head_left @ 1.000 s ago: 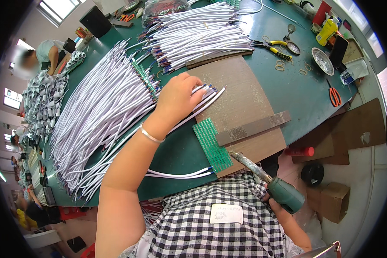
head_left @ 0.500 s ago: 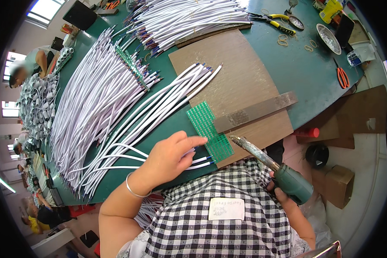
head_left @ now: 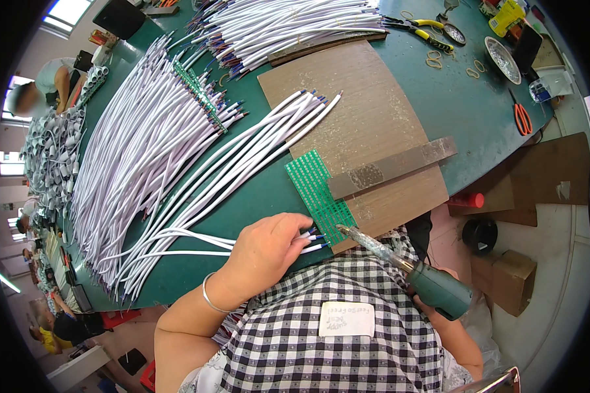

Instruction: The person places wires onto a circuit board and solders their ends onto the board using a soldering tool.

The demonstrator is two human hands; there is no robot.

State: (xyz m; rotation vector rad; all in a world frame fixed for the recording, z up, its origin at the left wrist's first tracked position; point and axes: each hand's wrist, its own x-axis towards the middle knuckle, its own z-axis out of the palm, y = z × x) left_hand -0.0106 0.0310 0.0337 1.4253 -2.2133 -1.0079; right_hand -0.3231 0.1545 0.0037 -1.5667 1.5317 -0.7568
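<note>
Left hand (head_left: 267,252) pinches a white wire (head_left: 203,235) at the green board's (head_left: 311,180) left edge, right hand (head_left: 429,312) grips the soldering iron (head_left: 442,292) — any slip could scorch the wire!

Bright, fairly even light covers the table (head_left: 469,108). Far ahead and left of the left fingers (head_left: 294,226), a window (head_left: 71,12) glares white. White wires (head_left: 262,141) beyond the fingers look sharp; far left, a person's head (head_left: 26,99) is blurred. Edges curve toward a black rim.
</note>
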